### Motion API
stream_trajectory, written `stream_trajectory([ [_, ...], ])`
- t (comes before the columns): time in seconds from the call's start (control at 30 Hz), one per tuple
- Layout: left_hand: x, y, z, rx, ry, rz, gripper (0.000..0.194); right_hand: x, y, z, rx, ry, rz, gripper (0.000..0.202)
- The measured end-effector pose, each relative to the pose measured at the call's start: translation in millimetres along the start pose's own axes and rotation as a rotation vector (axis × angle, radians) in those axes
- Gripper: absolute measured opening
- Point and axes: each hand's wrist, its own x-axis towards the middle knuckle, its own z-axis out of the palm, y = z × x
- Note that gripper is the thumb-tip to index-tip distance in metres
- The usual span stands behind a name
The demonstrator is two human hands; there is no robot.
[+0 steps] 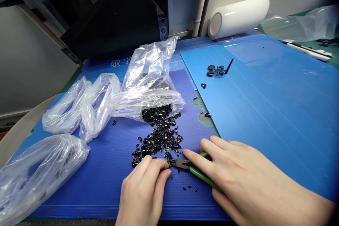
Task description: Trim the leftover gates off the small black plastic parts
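Working near the front edge of the desk, I have my right hand (pixel 238 176) wrapped around the green-handled cutting pliers (pixel 194 169), forefinger stretched along the top handle and the metal nose pointing left toward my other hand. My left hand (pixel 145 187) is curled with its fingertips pinched together right at the pliers' nose; I believe a tiny black piece sits between them, though my fingers hide it and I cannot tell for sure.

Just beyond my fingertips lies a spill of small glossy black crescent-shaped plastic parts (pixel 159 139), spreading from the mouth of a crumpled clear plastic bag (pixel 148 81) toward me. A few black offcut crumbs (pixel 189 188) lie loose beside the green handles, close to the front edge.

All this rests on a dark blue corrugated plastic sheet (pixel 100 173). A lighter blue corrugated sheet (pixel 278 106) overlaps it on the right side, carrying a black moulded sprue with round tabs (pixel 218 70) toward the far edge. More twisted clear bags (pixel 79 104) sit toward the left edge, and another (pixel 39 173) near the front left corner. A white roll of film (pixel 238 16) lies along the far edge.
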Motion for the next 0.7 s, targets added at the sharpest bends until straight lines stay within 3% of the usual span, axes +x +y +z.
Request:
stream_trajectory([
  [0.17,6.9,-2.9,-1.4,0.040,-0.038,0.071,0.016,2.4,0.5,-2.0,0.024,-0.055,0.015,0.047],
  [0.37,2.7,0.5,8.7,0.014,0.006,-0.005,0.011,2.6,1.5,-3.0,0.020,-0.011,0.000,0.046],
  [0.7,2.9,5.2,8.8,0.042,0.008,0.020,0.012,-12.4,11.1,-4.8,0.056,-0.017,0.027,0.052],
])
